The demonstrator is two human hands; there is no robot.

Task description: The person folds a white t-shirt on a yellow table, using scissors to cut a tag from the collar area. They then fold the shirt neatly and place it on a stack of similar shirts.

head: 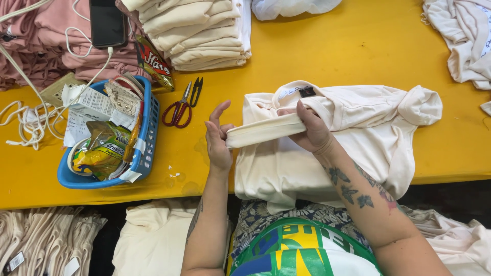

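Note:
A cream shirt [358,117] lies on the yellow table [332,56], collar away from me. Both hands stretch a folded cream band [263,130] of the fabric between them, just above the shirt. My left hand [219,140] pinches the band's left end with fingers spread upward. My right hand [309,128] grips its right end near the collar.
Red-handled scissors [181,105] lie left of the shirt. A blue basket [146,148] holds snack packets and papers. A stack of folded cream garments [199,30] sits at the back, a phone [107,23] on pink cloth at the far left, and more cream clothes below the table edge.

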